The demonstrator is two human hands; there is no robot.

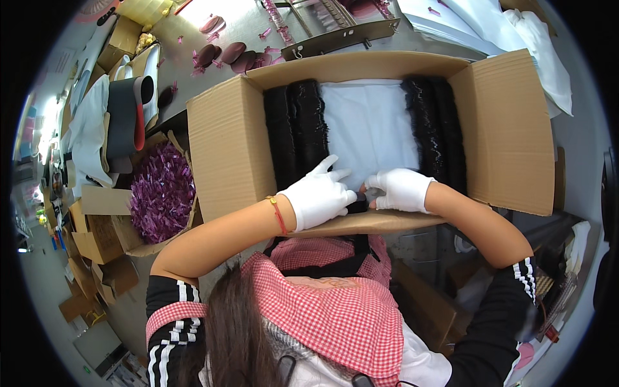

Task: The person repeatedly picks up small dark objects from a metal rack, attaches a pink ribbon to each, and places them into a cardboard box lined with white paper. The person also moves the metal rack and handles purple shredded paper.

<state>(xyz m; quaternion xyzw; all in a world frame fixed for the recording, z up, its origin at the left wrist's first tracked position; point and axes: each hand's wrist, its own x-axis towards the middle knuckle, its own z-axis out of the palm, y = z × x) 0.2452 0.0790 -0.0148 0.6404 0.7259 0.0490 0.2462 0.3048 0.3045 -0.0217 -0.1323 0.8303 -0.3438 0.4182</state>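
Note:
Both my hands wear white gloves and reach into an open cardboard box point(232, 148). My left hand point(319, 197) lies palm down near the box's front wall, fingers spread over the white sheet point(367, 122). Its thumb side touches a small black piece point(356, 202), whose kind I cannot make out. From the other side my right hand point(403, 190) closes on that piece with curled fingers; bare fingertips show past the glove. Glossy black bundles that look like hair or fur line the left side point(300, 126) and the right side point(435, 129) of the box, with the sheet between them.
A carton of shiny purple pieces point(162, 193) stands left of the box. Beyond it, a metal table point(248, 22) carries dark red oval pieces point(242, 59) and a metal rack point(342, 39). White sheets point(451, 26) lie at the far right. Cardboard boxes point(100, 238) stand at far left.

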